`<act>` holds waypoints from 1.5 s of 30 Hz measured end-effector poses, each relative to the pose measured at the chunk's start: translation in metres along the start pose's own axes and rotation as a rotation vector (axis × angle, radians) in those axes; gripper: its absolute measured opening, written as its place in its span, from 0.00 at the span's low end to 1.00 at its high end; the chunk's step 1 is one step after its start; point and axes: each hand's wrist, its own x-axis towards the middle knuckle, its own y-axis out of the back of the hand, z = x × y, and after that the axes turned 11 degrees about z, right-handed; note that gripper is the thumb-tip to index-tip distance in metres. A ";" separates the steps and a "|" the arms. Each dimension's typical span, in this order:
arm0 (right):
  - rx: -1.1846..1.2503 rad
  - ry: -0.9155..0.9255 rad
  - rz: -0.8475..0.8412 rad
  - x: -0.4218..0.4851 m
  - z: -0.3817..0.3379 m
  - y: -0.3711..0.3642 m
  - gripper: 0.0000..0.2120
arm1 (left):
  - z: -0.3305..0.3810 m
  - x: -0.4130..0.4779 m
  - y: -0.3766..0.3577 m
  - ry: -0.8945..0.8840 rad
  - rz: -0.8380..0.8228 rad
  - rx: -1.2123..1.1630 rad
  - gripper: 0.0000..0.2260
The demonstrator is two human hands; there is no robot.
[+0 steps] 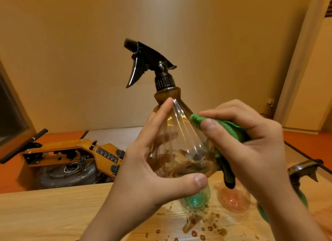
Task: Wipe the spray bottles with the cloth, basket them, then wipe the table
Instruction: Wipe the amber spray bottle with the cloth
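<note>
Up high, the left hand (152, 170) grips the clear spray bottle (179, 133) above the surface (53, 213). At 3 o'clock the right hand (255, 143) pinches the green cloth (228, 129) against it. Open room lies at 8 o'clock.

Under my left fingers (158, 122) the spray bottle (181, 133) is clear plastic, glossy and ribbed, catching highlights. Above them its trigger head (143, 61) is shiny black plastic. Between my right fingers (233, 111) the cloth (231, 131) is green, nubbly and matt. Below both, the bench (53, 213) shows pale wood grain, with glossy brown drops (194, 233).
</note>
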 end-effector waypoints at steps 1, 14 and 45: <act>0.020 -0.030 0.018 0.000 0.003 -0.001 0.05 | 0.000 0.000 0.000 -0.001 0.000 0.014 0.47; 0.100 0.022 0.017 -0.003 0.009 -0.006 0.04 | 0.004 0.001 0.003 -0.020 0.018 0.072 0.47; 0.025 0.055 0.156 -0.015 -0.005 -0.023 0.03 | 0.014 -0.005 0.006 -0.107 0.053 0.215 0.48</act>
